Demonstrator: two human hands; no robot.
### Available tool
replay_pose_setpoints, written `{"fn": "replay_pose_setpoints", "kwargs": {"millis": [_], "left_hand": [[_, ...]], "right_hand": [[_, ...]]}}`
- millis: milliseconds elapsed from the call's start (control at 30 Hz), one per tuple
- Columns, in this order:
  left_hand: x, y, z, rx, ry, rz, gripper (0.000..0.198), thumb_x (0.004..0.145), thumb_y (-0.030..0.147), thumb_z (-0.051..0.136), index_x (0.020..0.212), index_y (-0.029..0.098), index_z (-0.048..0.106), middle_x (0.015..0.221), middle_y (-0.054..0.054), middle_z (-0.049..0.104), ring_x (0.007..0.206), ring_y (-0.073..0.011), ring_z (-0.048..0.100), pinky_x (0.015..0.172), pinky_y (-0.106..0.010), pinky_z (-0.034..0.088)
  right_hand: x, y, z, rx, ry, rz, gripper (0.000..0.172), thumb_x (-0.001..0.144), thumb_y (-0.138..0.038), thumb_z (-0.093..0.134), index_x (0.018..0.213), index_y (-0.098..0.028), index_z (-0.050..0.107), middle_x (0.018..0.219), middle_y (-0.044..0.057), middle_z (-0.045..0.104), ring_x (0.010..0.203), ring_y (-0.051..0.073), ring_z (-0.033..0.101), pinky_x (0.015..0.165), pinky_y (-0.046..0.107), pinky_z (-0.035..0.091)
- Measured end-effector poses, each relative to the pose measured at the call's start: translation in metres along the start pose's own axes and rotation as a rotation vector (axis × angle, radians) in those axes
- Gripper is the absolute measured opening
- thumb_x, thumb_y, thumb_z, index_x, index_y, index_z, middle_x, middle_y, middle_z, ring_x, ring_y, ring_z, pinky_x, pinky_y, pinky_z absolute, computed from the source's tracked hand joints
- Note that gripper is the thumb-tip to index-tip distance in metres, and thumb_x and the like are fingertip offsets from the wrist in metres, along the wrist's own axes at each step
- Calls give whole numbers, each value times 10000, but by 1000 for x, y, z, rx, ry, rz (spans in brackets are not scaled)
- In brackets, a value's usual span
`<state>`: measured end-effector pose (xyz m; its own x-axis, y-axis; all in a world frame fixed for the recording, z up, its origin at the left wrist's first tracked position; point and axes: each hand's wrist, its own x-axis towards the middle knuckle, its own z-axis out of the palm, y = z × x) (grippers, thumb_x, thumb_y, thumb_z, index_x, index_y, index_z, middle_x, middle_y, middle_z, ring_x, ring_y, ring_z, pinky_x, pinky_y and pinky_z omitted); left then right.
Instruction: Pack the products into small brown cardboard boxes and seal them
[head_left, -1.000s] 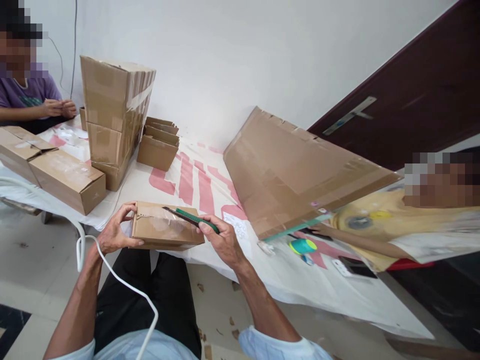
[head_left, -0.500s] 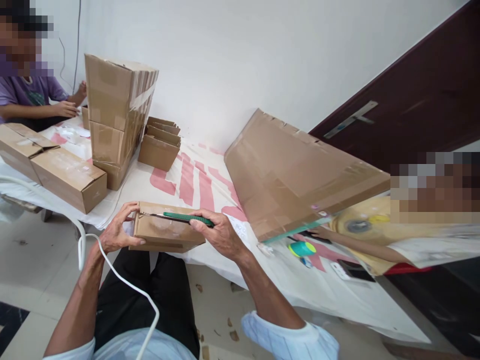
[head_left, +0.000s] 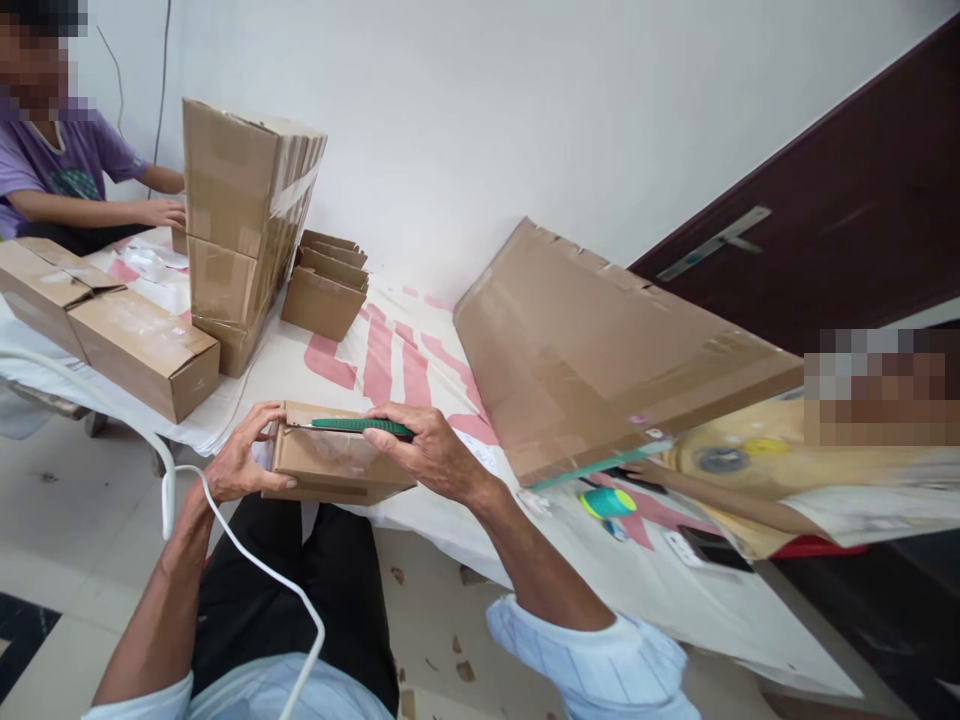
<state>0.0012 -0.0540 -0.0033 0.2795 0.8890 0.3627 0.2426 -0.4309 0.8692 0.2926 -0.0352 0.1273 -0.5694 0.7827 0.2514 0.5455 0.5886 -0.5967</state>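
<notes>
A small taped cardboard box (head_left: 330, 458) rests at the near edge of the cloth-covered table (head_left: 390, 370). My left hand (head_left: 238, 462) grips its left end, fingers curled round the corner. My right hand (head_left: 424, 450) is closed on a green-handled utility knife (head_left: 358, 426), held flat along the box's top far edge with the blade pointing left toward the corner.
A tall stack of boxes (head_left: 244, 215) and long boxes (head_left: 142, 350) stand at left, open small boxes (head_left: 326, 285) behind. A large flat carton (head_left: 600, 350) leans right. One person sits far left, another at right. A white cable (head_left: 225, 540) crosses my lap.
The knife has swung from lying diagonally across the box top to lying along its far top edge, and my right hand has slid left along the box. My left hand keeps its grip.
</notes>
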Motion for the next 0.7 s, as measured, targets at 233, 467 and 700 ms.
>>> {"fn": "replay_pose_setpoints", "kwargs": {"millis": [233,467,700], "left_hand": [[0,0,1,-15,2,6,809,687,337,942,1407,289,577,1563,-133,481,1460,-374,509,1090,-516,568],[2,-2,-1,11,5,0,819,709,378,937,1436,292,570,1566,-140,488,1466,-381,510,1082,-528,582],[2,-7,-10,36,45,1,847,687,401,950,1437,278,577,1537,-136,516,1438,-384,545,1062,-513,600]], "right_hand": [[17,-18,-12,-216,-99,-63,233,1009,-320,591,1010,-199,791,885,40,766,753,160,628,708,283,413],[33,-19,-32,-409,-253,-21,254,1004,-333,596,1005,-231,829,815,25,755,744,164,622,680,282,373],[-6,19,-86,-481,-231,134,323,990,-492,622,942,-254,835,788,32,763,713,181,635,637,275,395]]}}
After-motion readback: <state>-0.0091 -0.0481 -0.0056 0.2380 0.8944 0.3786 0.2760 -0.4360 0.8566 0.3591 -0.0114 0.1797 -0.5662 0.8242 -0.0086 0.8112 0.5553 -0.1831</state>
